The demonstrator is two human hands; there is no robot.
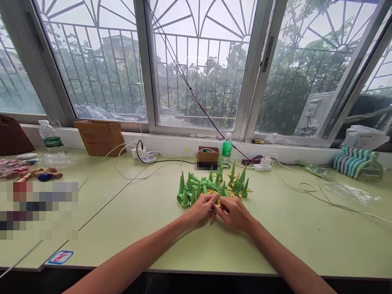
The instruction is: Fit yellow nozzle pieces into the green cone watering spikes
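Observation:
My left hand (202,207) and my right hand (235,213) meet over the middle of the table, both with closed fingers. Between them is a green plastic watering spike (219,191), its cone pointing up. A small yellow piece shows at my right fingertips, low on the spike; the fingers partly hide it. Just beyond the hands lies a pile of similar green spikes (211,183), some standing and others on their sides. Loose yellow valve pieces lie among them. At the right of the pile, several standing spikes (241,179) have yellow pieces near them.
Behind the pile stand a small brown box (208,155) and a green-labelled bottle (227,148). White cables and a power strip (262,164) run along the back. A larger cardboard box (100,136) is left; green and blue hangers (358,163) are far right.

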